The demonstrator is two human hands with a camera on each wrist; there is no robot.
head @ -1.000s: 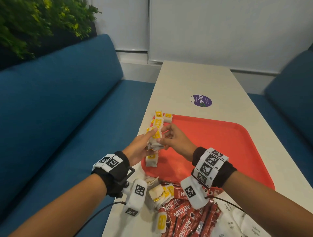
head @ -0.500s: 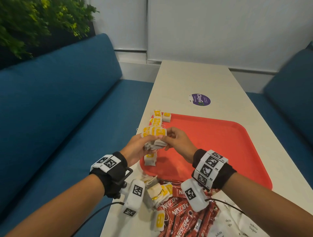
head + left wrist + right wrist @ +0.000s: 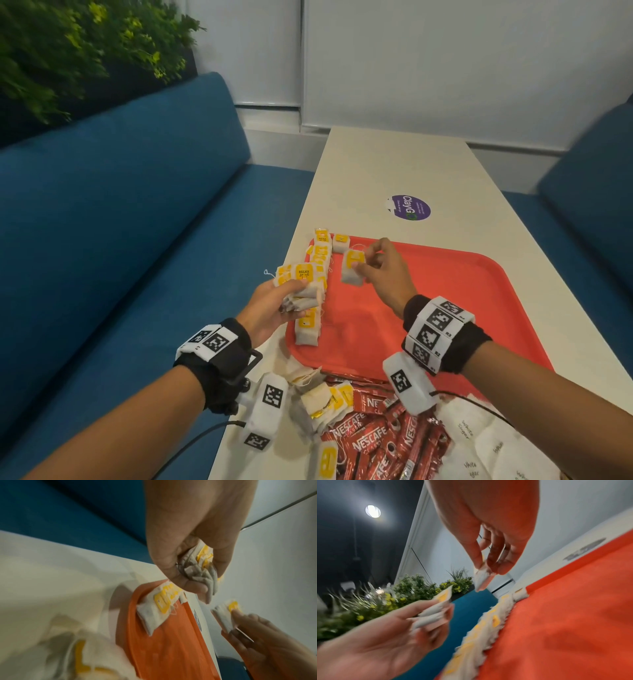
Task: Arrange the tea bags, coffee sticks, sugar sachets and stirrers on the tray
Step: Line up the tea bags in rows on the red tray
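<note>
Barely begun: one row of tea bags [image 3: 313,291] laid along tray [image 3: 462,308] left rim. Right hand [image 3: 383,270] pinching single tea bag [image 3: 352,270] above tray; left hand [image 3: 274,308] clutching spare tea bags [image 3: 301,291] beside it. Coffee sticks [image 3: 383,442], sugar sachets [image 3: 486,445] heaped on worktop [image 3: 394,164] near tray front edge, unsorted. Stirrers not made out.
</note>
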